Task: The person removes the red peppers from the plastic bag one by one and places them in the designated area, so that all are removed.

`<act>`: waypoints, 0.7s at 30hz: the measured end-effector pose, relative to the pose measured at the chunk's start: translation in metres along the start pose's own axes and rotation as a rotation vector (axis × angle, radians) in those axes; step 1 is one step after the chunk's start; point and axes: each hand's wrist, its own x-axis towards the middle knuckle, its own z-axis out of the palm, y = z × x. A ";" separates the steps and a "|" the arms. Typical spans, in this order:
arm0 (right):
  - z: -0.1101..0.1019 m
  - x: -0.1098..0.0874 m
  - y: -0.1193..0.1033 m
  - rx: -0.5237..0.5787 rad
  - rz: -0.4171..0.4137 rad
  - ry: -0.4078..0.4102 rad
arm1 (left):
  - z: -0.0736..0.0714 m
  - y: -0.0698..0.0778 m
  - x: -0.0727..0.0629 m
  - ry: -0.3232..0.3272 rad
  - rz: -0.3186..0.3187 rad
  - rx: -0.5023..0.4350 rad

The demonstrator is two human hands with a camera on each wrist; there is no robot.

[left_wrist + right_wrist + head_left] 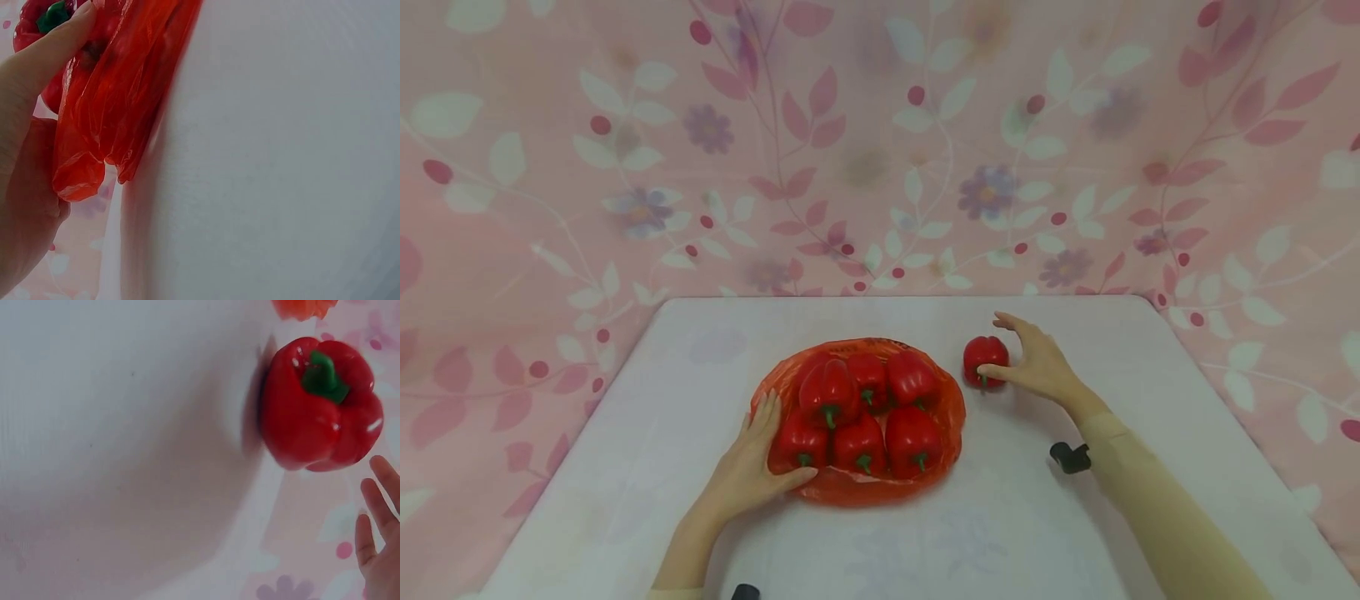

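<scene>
Several red bell peppers (913, 440) with green stems lie piled in an orange-red plastic bag (880, 493) whose mouth is spread wide. My left hand (748, 467) rests against the bag's left side, fingers extended along its edge and thumb at the front. In the left wrist view the thumb lies by a pepper (28, 28) and the crinkled plastic bag (119, 94). Right of the bag, a single bell pepper (977, 354) sits on the table. My right hand (1037, 358) is spread beside it, thumb overlapping it in the head view. The right wrist view shows this pepper (306, 425) with the visible fingers apart from it.
A white-covered table (925, 550) carries everything, with pink floral cloth (880, 150) behind and at both sides. A black device (1070, 457) is at the right wrist, and part of another (746, 592) shows near the left wrist.
</scene>
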 end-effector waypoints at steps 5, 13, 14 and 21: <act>-0.001 -0.002 -0.016 -0.036 -0.155 0.135 | -0.001 -0.001 -0.001 -0.004 -0.010 0.001; -0.004 -0.002 -0.042 -0.043 -0.336 0.241 | -0.001 -0.002 -0.004 -0.005 -0.014 0.003; -0.004 -0.002 -0.046 -0.041 -0.352 0.242 | -0.001 -0.002 -0.004 -0.002 -0.013 0.002; -0.006 -0.002 -0.070 -0.045 -0.454 0.273 | 0.000 -0.002 0.000 0.020 0.021 0.005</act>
